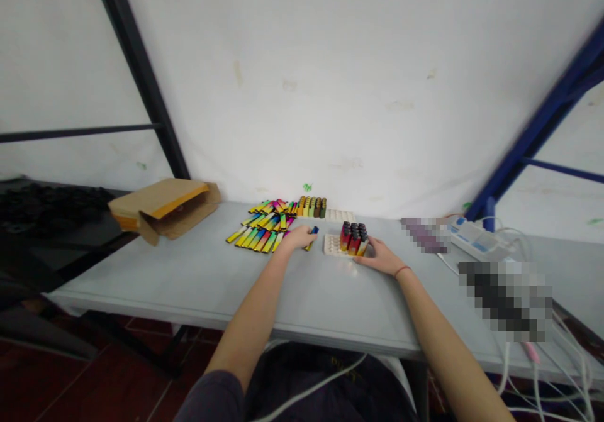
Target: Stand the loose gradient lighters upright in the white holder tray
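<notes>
My left hand (300, 238) is closed on a slim, shiny stick (309, 244), blue at the top and yellow lower down, above the table left of the tray. My right hand (380, 256) grips the right end of a white tray (332, 246) with holes, thumb along its front edge. Upright red-and-yellow sticks with black tops (353, 238) fill the tray's right part, while its left holes are bare. Left of my left hand, several rows of multicoloured sticks (262, 238) lie flat.
Behind stands a group of upright yellow-brown sticks (312, 207) beside another white tray (340, 215). An open cardboard box (163, 205) lies at the left. At the right are a power strip (476, 239), cables and blurred-out items. A wall (302, 95) bounds the table's back.
</notes>
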The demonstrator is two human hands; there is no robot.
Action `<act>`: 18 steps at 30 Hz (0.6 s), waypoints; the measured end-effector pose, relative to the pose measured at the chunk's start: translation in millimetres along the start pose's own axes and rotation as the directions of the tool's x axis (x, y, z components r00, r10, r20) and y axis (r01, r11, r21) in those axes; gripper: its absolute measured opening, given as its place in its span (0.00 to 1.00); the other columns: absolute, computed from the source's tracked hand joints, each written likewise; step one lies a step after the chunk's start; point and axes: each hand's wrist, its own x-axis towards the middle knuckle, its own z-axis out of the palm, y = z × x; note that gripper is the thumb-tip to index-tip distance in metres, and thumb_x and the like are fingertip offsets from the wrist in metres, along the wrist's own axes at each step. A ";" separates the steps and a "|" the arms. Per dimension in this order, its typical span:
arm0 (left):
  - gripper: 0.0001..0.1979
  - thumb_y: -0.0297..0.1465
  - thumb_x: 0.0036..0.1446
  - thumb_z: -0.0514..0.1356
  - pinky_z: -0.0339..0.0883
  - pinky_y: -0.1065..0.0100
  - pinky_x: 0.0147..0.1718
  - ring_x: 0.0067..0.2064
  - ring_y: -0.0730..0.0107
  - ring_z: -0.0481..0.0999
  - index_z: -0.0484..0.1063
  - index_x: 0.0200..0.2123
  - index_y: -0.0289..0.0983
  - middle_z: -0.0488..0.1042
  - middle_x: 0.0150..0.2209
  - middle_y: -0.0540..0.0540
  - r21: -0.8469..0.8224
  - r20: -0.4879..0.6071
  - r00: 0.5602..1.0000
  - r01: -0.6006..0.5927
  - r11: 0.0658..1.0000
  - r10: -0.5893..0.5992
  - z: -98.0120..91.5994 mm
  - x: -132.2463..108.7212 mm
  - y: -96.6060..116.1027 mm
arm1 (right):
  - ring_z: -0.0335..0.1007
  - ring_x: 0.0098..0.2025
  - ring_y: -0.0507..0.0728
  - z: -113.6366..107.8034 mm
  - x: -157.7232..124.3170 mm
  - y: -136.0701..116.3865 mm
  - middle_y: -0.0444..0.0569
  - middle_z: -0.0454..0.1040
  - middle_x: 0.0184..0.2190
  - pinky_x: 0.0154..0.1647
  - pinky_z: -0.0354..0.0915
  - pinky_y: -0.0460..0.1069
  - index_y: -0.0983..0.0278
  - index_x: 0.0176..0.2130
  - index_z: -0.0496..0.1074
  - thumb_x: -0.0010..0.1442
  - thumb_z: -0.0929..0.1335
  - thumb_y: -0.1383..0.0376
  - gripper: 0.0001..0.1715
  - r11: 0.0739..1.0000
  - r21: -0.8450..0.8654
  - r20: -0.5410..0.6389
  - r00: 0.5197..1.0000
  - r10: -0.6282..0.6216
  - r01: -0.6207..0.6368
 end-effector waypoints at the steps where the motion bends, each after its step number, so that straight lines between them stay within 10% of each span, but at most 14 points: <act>1: 0.13 0.21 0.40 0.68 0.62 0.72 0.26 0.23 0.68 0.69 0.65 0.17 0.38 0.65 0.14 0.52 -0.023 0.038 0.999 0.017 1.000 -0.016 3.7 0.9 1.2 | 0.69 0.58 0.70 0.1 0.0 0.0 0.62 0.73 0.57 0.62 0.63 0.65 0.67 0.56 0.69 0.49 0.73 0.48 0.42 1.000 0.005 -0.001 1.000 -0.002 0.002; 6: 0.04 0.32 0.59 0.58 0.67 0.72 0.25 0.22 0.75 0.70 0.66 0.34 0.38 0.73 0.25 0.51 -0.335 -0.001 0.993 0.111 0.936 -0.118 22.3 1.6 4.6 | 0.71 0.56 0.70 1.0 0.5 1.1 0.62 0.74 0.56 0.60 0.65 0.64 0.67 0.55 0.69 0.50 0.73 0.48 0.40 1.000 0.021 0.008 1.000 -0.005 0.005; 18: 0.11 0.41 0.59 0.56 0.53 0.77 0.17 0.16 0.80 0.59 0.64 0.36 0.40 0.63 0.20 0.58 -0.507 -0.070 0.968 0.174 0.844 -0.242 31.3 -2.5 0.6 | 0.69 0.58 0.71 2.4 1.0 4.0 0.62 0.72 0.58 0.61 0.64 0.65 0.67 0.56 0.69 0.49 0.74 0.48 0.42 1.000 0.021 -0.007 1.000 -0.005 0.005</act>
